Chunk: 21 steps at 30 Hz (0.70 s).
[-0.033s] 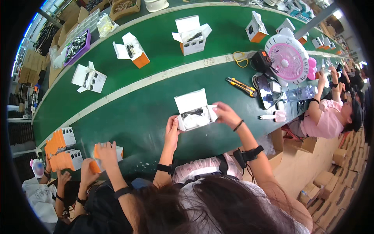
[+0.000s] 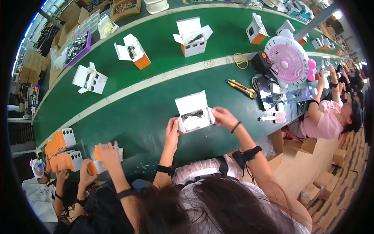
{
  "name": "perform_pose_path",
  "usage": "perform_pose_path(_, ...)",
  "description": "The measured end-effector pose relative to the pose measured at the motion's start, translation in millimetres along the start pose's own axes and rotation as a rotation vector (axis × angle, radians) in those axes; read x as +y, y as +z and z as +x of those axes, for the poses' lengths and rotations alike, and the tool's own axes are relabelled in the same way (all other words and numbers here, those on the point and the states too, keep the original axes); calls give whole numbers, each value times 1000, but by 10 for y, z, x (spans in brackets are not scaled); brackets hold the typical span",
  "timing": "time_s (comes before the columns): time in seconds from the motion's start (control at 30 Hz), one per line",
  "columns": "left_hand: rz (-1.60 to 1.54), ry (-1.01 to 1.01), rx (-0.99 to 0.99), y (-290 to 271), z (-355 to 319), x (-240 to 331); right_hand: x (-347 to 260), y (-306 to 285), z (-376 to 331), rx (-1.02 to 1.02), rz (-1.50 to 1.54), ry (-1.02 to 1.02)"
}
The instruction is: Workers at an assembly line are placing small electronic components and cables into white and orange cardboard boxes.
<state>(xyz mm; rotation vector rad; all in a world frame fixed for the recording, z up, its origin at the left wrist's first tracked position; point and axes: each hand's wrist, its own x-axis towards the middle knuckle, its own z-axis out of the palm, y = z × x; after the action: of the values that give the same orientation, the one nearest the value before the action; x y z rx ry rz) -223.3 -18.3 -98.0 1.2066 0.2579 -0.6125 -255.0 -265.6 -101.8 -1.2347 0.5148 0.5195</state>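
A small white open box (image 2: 191, 104) sits on the green belt (image 2: 148, 117) in front of me, its lid flap standing up. A black cable (image 2: 192, 114) and white packing lie inside it. My left hand (image 2: 172, 131) grips the box's left side. The box's right side is held by my right hand (image 2: 220, 116), fingers at the edge. Both wrists wear black straps.
A person at my left holds an orange and white box (image 2: 104, 159) beside stacks of similar boxes (image 2: 60, 143). More open boxes (image 2: 194, 36) lie further up the belt. A pink fan (image 2: 289, 58), yellow-handled cutters (image 2: 240, 86) and a person in pink (image 2: 325, 121) are at right.
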Motion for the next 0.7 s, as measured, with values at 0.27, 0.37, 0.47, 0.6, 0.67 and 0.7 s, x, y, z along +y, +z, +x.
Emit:
perform_pose_path(0.27, -42, -60, -200, -82, -66, 231, 0, 109, -96, 75, 168, 23)
perform_pose_path(0.37, -147, -25, -125, -320, -101, 455, -93, 14, -152, 54, 189, -54)
perform_pose_path(0.47, -532, 273, -13, -632, -165, 987, -226, -14, -156, 74, 163, -47)
perform_pose_path(0.6, -809, 740, 227, -1210, -64, 1979, -228, -18, -120, 140, 65, -54)
perform_pose_path(0.67, -694, 926, 200, -1550, 244, 2484, -192, -31, -136, 236, -148, 34)
perform_pose_path(0.7, -714, 940, 28, -1955, 273, 2687, -134, -5, -119, 207, -152, 38)
